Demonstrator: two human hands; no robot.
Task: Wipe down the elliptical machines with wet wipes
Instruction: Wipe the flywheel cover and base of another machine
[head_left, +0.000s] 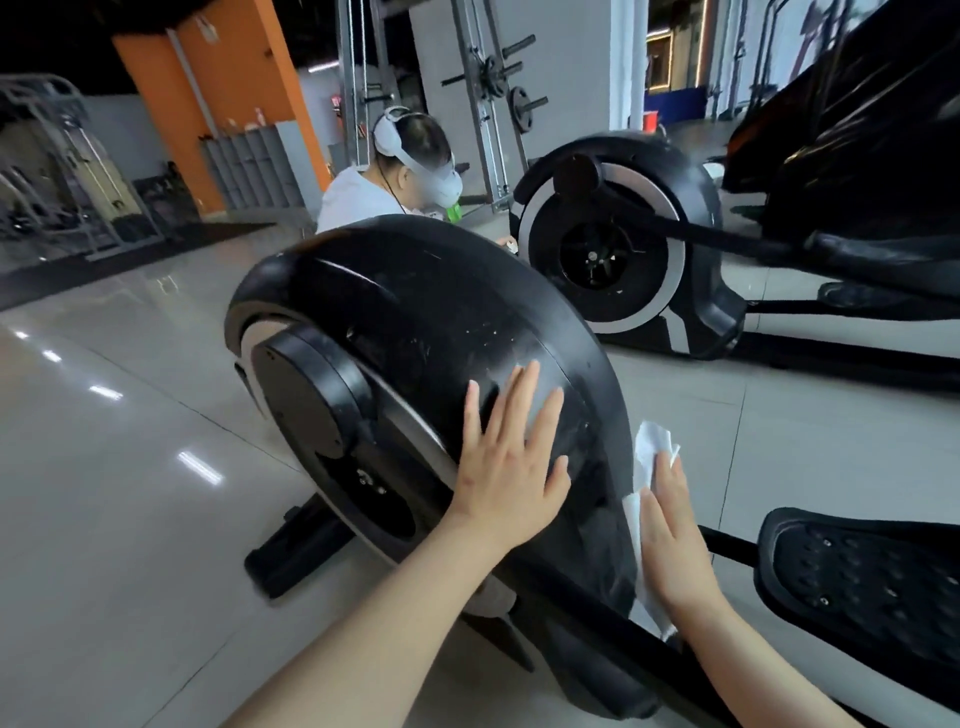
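— Pressing or pinching that wet wipe (650, 448)?
— Pressing. My right hand (670, 543) lies flat, fingers straight and together, the wipe beneath it and poking out at twelve o'clock. It's limp and light, I'd judge, so I palm it. At nine o'clock my left hand (506, 467) rests spread on the elliptical's housing (415, 306).

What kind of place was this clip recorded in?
Almost certainly a gym floor. Two elliptical machines stand side by side: the near one's black flywheel housing fills the foreground, with a second elliptical behind it. A steel rack carrying weight plates stands further back.
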